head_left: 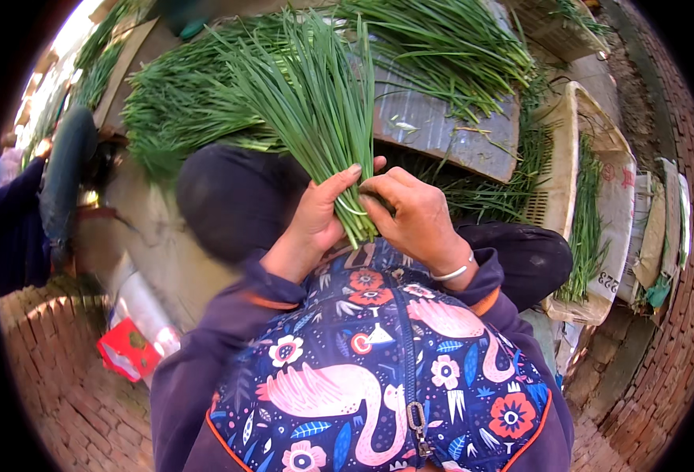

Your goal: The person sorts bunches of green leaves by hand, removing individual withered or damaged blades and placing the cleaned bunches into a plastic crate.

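A bundle of long green garlic chives (323,112) stands upright in front of me, leaves fanning away and pale cut ends towards my body. My left hand (322,212) is closed around its lower stems, thumb across the front. A thin whitish band (350,207) loops around the stems just above the cut ends. My right hand (409,209), with a silver bangle at the wrist, pinches at the right side of the bundle beside this band; its fingertips are partly hidden. Beyond the bundle lie a large heap of chives (187,94) and a further pile (459,47) on a worn board (441,118).
A white plastic crate (615,171) holding chives stands at the right, another crate (559,35) behind it. A red box (128,349) lies at the lower left on brick paving (69,383). Another person's dark sleeve (22,218) shows at the far left.
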### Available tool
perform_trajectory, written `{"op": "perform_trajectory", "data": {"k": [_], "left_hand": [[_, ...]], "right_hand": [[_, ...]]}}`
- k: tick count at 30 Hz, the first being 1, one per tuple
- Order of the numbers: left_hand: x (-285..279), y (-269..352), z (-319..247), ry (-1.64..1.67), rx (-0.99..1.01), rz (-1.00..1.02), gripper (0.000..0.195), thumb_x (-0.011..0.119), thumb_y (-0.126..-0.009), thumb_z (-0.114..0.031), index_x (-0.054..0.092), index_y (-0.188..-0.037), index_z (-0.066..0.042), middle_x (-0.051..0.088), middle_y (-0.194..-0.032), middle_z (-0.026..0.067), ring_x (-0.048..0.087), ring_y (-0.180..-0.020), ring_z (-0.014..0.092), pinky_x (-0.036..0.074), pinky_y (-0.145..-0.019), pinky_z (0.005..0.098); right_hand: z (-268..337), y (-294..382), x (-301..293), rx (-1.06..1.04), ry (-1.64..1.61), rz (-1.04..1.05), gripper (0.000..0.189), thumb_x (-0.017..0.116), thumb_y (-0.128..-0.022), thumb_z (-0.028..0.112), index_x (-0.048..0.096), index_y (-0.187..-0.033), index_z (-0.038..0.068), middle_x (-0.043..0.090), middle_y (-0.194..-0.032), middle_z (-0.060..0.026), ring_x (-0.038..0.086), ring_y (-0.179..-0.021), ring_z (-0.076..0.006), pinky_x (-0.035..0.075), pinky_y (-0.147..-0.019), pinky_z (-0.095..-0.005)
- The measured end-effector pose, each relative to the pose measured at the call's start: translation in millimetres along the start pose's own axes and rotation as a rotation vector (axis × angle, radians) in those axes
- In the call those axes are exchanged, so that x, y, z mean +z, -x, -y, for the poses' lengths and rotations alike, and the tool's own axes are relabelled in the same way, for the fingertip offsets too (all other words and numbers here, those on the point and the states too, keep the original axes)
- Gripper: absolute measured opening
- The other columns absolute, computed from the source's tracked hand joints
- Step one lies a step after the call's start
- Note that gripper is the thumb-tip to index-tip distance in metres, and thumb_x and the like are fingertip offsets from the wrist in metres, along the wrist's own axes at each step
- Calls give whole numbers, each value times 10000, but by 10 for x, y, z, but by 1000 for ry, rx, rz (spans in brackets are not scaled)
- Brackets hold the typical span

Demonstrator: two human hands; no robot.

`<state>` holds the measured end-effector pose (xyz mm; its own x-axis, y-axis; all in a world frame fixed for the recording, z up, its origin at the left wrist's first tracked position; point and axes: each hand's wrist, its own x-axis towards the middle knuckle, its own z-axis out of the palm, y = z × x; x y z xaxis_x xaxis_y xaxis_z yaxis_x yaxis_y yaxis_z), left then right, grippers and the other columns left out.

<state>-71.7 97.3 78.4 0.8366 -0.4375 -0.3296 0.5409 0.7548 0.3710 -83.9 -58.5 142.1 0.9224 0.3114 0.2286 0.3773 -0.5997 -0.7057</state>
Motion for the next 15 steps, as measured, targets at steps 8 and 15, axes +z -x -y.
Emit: {"op": "perform_trajectory", "data": {"k": [8,15], "left_hand": [[-328,-788,652,228,-207,-3,332,542,-915,-172,567,-1178,30,655,-1119,155,645,-1002,286,518,-921,420],[-674,-934,780,243,-225,-45,441,545,-900,-181,511,-1259,74,595,-1238,206,589,-1137,310,442,-1030,433]], "right_hand": [[-899,309,213,406,-133,-202,173,669,-836,106,683,-943,-28,688,-771,-89,625,-645,-99,499,-598,-244],[-1094,389,233,573,-235,-198,175,644,-832,122,674,-921,-26,678,-714,-119,659,-636,-155,516,-612,-283]]}}
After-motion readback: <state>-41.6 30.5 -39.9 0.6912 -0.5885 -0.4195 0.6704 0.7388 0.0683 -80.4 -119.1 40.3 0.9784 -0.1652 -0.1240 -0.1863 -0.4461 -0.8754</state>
